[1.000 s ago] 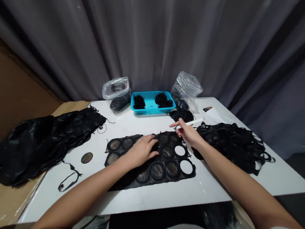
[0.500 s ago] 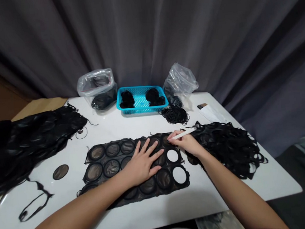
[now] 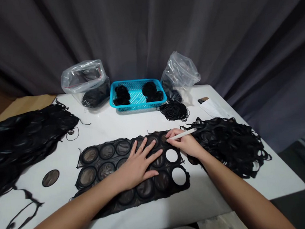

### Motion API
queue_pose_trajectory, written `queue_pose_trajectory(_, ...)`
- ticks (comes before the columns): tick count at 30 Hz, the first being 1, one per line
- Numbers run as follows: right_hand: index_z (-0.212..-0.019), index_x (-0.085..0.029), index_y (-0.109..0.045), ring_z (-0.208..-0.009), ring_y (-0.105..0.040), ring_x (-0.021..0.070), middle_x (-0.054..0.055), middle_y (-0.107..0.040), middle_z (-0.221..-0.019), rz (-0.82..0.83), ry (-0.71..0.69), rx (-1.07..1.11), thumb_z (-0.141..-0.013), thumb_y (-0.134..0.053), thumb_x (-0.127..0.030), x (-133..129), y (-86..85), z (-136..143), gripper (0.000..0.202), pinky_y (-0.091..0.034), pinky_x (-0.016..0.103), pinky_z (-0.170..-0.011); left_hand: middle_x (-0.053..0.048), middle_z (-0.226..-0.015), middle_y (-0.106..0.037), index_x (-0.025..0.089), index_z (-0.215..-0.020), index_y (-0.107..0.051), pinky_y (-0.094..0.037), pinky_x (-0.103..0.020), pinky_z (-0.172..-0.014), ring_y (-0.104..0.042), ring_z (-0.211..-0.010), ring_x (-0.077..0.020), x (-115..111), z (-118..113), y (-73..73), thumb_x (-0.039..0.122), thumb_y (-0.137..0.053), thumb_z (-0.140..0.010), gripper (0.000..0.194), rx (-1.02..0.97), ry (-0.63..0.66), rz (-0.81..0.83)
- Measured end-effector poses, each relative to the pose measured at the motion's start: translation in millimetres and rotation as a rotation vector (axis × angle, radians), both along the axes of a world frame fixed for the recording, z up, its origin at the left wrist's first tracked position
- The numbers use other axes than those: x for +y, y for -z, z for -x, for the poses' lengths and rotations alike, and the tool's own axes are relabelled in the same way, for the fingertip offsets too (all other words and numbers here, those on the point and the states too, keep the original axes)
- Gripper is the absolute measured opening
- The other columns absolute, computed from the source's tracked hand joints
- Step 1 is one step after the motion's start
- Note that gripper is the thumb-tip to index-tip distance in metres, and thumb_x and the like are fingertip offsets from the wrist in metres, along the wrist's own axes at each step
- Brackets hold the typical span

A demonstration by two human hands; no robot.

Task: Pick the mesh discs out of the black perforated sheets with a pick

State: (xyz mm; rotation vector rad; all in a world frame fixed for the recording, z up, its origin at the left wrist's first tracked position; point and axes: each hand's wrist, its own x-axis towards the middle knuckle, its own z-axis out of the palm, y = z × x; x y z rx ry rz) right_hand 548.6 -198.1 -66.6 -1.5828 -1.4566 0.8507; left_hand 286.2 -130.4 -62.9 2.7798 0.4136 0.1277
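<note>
White tool (image 3: 183, 134), pinched in fingers of right hand (image 3: 185, 142), is now lowered to two-o'clock ring (image 3: 164, 138) of black sheet (image 3: 145, 189), steadied beneath left hand (image 3: 133, 169), fingers spread; work there seemingly begun.

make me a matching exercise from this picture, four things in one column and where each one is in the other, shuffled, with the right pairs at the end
1. Left hand
2. White pen-like tool
3. Loose round disc
4. Turquoise basket

A. Between two clear plastic bags
B. Spread on the black ringed sheet
C. On the white tabletop, left of the sheet
D. Held in the right hand

Pairs: 1-B, 2-D, 3-C, 4-A
</note>
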Motion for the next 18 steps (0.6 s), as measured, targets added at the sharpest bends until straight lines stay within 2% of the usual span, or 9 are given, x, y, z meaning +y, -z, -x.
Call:
queue_pose_trajectory(1, -0.069, -0.021, -0.056, -0.098, -0.062, 0.0228, 0.009, -0.066, -0.104, -0.02, 0.034, 0.004, -0.085, -0.062, -0.035, 1.0, 1.4, -0.8, 0.022, -0.046, 0.034, -0.08, -0.011, -0.164, -0.024, 0.032, -0.154, -0.032, -0.025, -0.059, -0.117, -0.023, -0.15, -0.0351, 11.9, 7.6, -5.5, 0.048, -0.048, -0.101, 0.058, 0.004, 0.002, 0.029)
queue_pose_trajectory(2, -0.068, -0.021, -0.056, -0.103, -0.061, 0.024, 0.01, -0.066, -0.11, -0.037, 0.068, 0.007, -0.084, -0.062, -0.036, 2.3, 2.9, -1.6, 0.024, -0.047, 0.035, -0.082, -0.013, -0.162, -0.028, 0.028, -0.153, -0.033, -0.029, -0.055, -0.116, -0.03, -0.148, -0.0334, 26.4, 18.0, -11.2, 0.044, -0.043, -0.102, 0.054, 0.005, -0.063, 0.035)
queue_pose_trajectory(4, -0.066, -0.021, -0.054, -0.107, -0.061, 0.0252, 0.011, -0.065, -0.116, -0.044, 0.105, 0.01, -0.084, -0.063, -0.038, 5.6, 6.0, -3.2, 0.026, -0.047, 0.035, -0.083, -0.019, -0.148, -0.045, 0.018, -0.146, -0.043, -0.038, -0.053, -0.109, -0.048, -0.135, -0.0343, 59.6, 46.0, -22.2, 0.033, -0.04, -0.101, 0.047, 0.053, -0.295, -0.015)
queue_pose_trajectory(6, -0.066, -0.021, -0.054, -0.096, -0.065, 0.023, 0.011, -0.067, -0.114, -0.013, 0.099, 0.02, -0.084, -0.062, -0.039, 8.9, 8.0, -4.1, 0.026, -0.049, 0.035, -0.08, -0.023, -0.127, -0.057, 0.011, -0.133, -0.053, -0.049, -0.049, -0.094, -0.062, -0.112, -0.0358, 90.5, 78.5, -31.4, 0.029, -0.049, -0.092, 0.045, 0.196, -0.515, -0.046)
queue_pose_trajectory(8, -0.07, -0.022, -0.055, -0.075, -0.064, 0.0185, 0.008, -0.07, -0.102, 0.04, 0.081, 0.041, -0.084, -0.061, -0.04, 11.5, 8.5, -3.9, 0.024, -0.049, 0.033, -0.071, -0.019, -0.111, -0.062, 0.012, -0.118, -0.058, -0.05, -0.046, -0.085, -0.064, -0.101, -0.0357, 111.8, 107.6, -38.5, 0.032, -0.055, -0.084, 0.04, 0.324, -0.655, -0.016)
queue_pose_trajectory(10, -0.074, -0.022, -0.056, -0.064, -0.062, 0.0167, 0.005, -0.071, -0.086, 0.094, 0.077, 0.08, -0.083, -0.061, -0.041, 13.2, 8.4, -2.8, 0.021, -0.049, 0.031, -0.065, -0.009, -0.093, -0.065, 0.017, -0.108, -0.058, -0.049, -0.036, -0.077, -0.065, -0.088, -0.0284, 121.4, 127.0, -43.5, 0.035, -0.057, -0.08, 0.034, 0.366, -0.649, 0.108)
queue_pose_trajectory(12, -0.076, -0.023, -0.057, -0.064, -0.064, 0.0178, 0.002, -0.07, -0.075, 0.126, 0.102, 0.146, -0.082, -0.063, -0.04, 14.7, 9.1, -1.1, 0.02, -0.049, 0.03, -0.064, -0.002, -0.079, -0.064, 0.02, -0.095, -0.059, -0.046, -0.029, -0.069, -0.063, -0.076, -0.0225, 122.2, 135.1, -46.4, 0.039, -0.057, -0.077, 0.026, 0.37, -0.596, 0.198)
queue_pose_trajectory(15, -0.074, -0.023, -0.055, -0.067, -0.068, 0.0193, 0.003, -0.071, -0.072, 0.147, 0.168, 0.252, -0.077, -0.068, -0.041, 16.7, 11.6, 0.7, 0.023, -0.051, 0.03, -0.063, -0.002, -0.07, -0.06, 0.021, -0.073, -0.057, -0.042, -0.027, -0.065, -0.058, -0.07, -0.0203, 116.8, 133.3, -48.5, 0.04, -0.059, -0.072, 0.019, 0.344, -0.559, 0.218)
queue_pose_trajectory(18, -0.067, -0.023, -0.052, -0.07, -0.07, 0.0203, 0.003, -0.072, -0.07, 0.16, 0.17, 0.315, -0.073, -0.076, -0.042, 17.8, 5.7, 0.5, 0.031, -0.054, 0.032, -0.069, -0.003, -0.073, -0.059, 0.02, -0.066, -0.053, -0.041, -0.027, -0.067, -0.056, -0.073, -0.0201, 110.6, 129.4, -56.7, 0.039, -0.061, -0.071, 0.02, 0.261, -0.554, 0.186)
